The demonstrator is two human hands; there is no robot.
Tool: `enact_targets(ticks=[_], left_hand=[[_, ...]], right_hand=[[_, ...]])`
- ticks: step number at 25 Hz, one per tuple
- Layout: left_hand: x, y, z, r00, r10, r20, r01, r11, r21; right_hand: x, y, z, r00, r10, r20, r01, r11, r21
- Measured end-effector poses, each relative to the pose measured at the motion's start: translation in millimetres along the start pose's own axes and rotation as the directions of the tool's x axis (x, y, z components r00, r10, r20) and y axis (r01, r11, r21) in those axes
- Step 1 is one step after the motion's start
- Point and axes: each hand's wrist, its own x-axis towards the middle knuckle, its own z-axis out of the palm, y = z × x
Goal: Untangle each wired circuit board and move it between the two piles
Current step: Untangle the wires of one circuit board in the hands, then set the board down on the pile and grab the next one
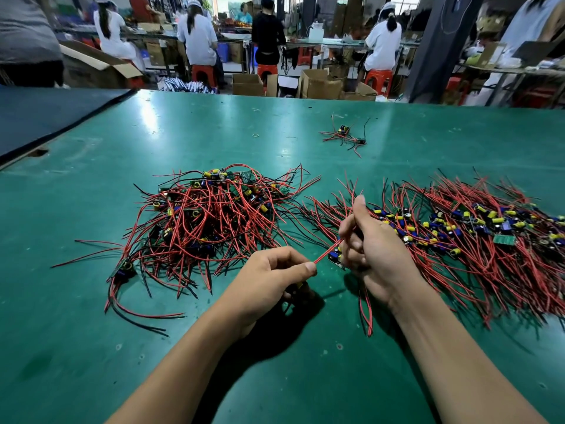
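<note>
Left hand [275,276] pinches red wire [326,253], right hand [371,243] holds circuit board [335,259].

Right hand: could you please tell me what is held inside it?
The right hand grips a circuit board; its red wire runs to the left hand, which pinches it. Curled fingers cover most of the board, so the rest cannot be seen.

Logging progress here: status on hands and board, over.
Left hand pinches red wire. Right hand grips one circuit board. Tangled pile left, neater pile right, neither obstructing.
</note>
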Motion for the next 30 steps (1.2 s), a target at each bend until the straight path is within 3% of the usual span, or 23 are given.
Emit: enact_targets(ticks=[6, 9, 13, 20, 22, 25, 27, 30], left_hand=[[1.2, 2.8, 2.7, 0.996, -0.002, -0.088, 0.003, 1.0, 0.01], [4.4, 7.1, 3.6, 0.978, -0.091, -0.189, 0.044, 0.969, -0.243], [9.1, 13.0, -1.9, 0.975, -0.18, -0.128, 0.094, 0.861, -0.5], [11.0, 11.9, -5.4, 0.985, -0.155, -0.074, 0.105, 0.884, -0.456], [10.8, 11.2, -3.9, 0.987, -0.153, -0.037, 0.118, 0.874, -0.472], [10.5, 9.6, -1.9, 0.986, -0.166, 0.025, 0.156, 0.853, -0.498], [9.6, 10.8, -1.4, 0.984, -0.173, 0.039, 0.169, 0.853, -0.494], [8.4, 10.9, -0.2, 0.988, -0.12, -0.096, 0.075, 0.922, -0.379]], right_hand=[[-1.8, -3.6, 0.8, 0.996, 0.051, 0.077, -0.055, 0.997, 0.049], [-3.2, -2.2, 4.9, 1.0, -0.01, 0.021, 0.01, 1.0, -0.001], [-3.3, 1.3, 8.5, 1.0, -0.027, 0.005, 0.027, 0.998, -0.06], [-7.3, 6.6, 13.1, 0.987, -0.158, 0.038, 0.163, 0.965, -0.205], [-11.2, 11.0, 14.8, 0.962, -0.262, 0.07, 0.269, 0.891, -0.366], [-16.7, 19.2, 21.2, 0.914, -0.369, 0.17, 0.392, 0.695, -0.602], [-16.9, 21.4, 24.8, 0.873, -0.453, 0.181, 0.446, 0.592, -0.672], [-12.4, 20.2, 20.7, 0.825, -0.561, 0.065, 0.444, 0.574, -0.688]])
